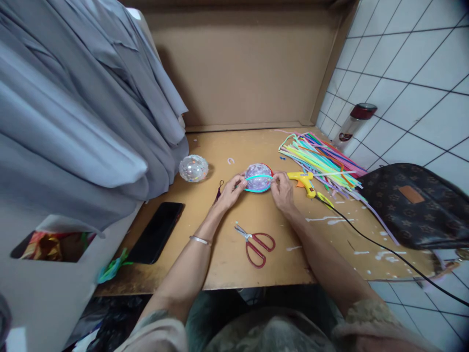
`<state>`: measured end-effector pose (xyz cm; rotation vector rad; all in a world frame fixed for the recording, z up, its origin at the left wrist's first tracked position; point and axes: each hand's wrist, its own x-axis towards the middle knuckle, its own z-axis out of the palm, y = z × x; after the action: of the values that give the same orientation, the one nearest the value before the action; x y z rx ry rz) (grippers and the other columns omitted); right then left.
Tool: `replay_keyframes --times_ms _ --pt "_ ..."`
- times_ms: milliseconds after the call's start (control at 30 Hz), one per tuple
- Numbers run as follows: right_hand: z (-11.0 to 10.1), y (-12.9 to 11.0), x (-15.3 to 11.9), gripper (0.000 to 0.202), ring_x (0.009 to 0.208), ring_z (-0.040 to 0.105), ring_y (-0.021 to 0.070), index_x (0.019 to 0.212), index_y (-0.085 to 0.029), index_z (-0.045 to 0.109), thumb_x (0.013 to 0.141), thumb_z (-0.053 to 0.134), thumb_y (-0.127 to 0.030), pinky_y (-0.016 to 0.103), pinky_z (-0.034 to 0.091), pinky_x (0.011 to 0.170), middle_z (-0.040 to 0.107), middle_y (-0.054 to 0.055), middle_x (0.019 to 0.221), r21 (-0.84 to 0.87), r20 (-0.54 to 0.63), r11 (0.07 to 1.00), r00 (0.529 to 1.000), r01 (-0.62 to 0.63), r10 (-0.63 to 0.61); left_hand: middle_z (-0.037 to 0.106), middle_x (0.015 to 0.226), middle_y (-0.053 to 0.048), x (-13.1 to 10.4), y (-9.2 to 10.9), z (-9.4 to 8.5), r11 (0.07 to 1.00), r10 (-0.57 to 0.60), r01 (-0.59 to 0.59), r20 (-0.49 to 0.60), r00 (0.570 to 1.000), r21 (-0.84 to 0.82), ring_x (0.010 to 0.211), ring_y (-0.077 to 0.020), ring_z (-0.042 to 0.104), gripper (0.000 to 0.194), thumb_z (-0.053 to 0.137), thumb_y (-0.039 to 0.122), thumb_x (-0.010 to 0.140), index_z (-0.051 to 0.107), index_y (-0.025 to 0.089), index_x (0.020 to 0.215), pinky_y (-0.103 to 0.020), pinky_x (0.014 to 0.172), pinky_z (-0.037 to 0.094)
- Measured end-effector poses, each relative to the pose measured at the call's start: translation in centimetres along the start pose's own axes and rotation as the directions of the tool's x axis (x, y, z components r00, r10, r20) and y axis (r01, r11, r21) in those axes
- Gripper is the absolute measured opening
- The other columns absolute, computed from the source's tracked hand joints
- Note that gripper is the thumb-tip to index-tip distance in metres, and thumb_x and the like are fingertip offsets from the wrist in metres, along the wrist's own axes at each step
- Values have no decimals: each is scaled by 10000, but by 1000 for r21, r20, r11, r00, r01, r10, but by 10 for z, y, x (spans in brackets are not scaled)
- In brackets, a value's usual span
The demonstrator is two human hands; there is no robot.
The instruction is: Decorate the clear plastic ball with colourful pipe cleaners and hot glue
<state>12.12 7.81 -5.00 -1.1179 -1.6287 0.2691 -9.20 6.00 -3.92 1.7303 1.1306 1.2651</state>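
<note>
A clear, purple-tinted ball (258, 169) sits on the table between my hands. A turquoise pipe cleaner (258, 177) runs across its front, and a red strip (266, 167) curves over its upper right. My left hand (233, 189) pinches the turquoise pipe cleaner at the left side of the ball. On the right side, my right hand (283, 190) has its fingers closed on the other end of it. Red-handled scissors (256, 244) lie nearer to me, blades partly apart. A yellow glue gun (305, 181) rests just right of my right hand.
Many coloured pipe cleaners (318, 159) lie at the back right. Beside them are a bottle (351, 127) and a brown patterned bag (417, 205). A second clear ball (194, 168) and a black phone (157, 232) are at left. The glue gun's cord (370, 239) trails right.
</note>
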Motion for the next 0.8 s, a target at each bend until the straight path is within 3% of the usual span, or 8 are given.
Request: replay_keyframes --times_ms 200,367,567,800 --pt "-1 3 1 182 840 614 259 887 -271 540 956 398 -362 403 485 835 671 86 879 -6 -9 995 995 -96 96 712 1096 -71 -3 5 -1 993 -13 14 -12 1000 115 1129 -249 625 445 452 662 929 487 236 803 -368 954 463" --pt "-4 -3 1 210 904 621 268 908 -266 531 963 371 -390 417 473 866 683 104 971 11 59 999 997 -43 42 705 1063 -72 -3 5 0 989 1 3 -27 1000 146 1115 -237 623 407 439 616 953 495 235 818 -357 945 457" --pt "-10 -11 2 229 858 618 254 947 -253 544 971 399 -428 390 469 814 673 81 915 -33 65 999 998 -21 23 718 1038 -75 -2 4 0 994 13 -10 -25 1000 110 1159 -256 627 417 480 622 937 521 228 806 -376 977 458" --pt "-6 -10 3 112 886 606 247 881 -251 527 909 446 -323 390 478 837 647 68 890 -17 23 1000 1000 14 -14 708 1032 -84 -1 3 0 997 34 -32 -27 999 71 1217 -276 608 399 525 602 922 548 224 797 -415 1029 451"
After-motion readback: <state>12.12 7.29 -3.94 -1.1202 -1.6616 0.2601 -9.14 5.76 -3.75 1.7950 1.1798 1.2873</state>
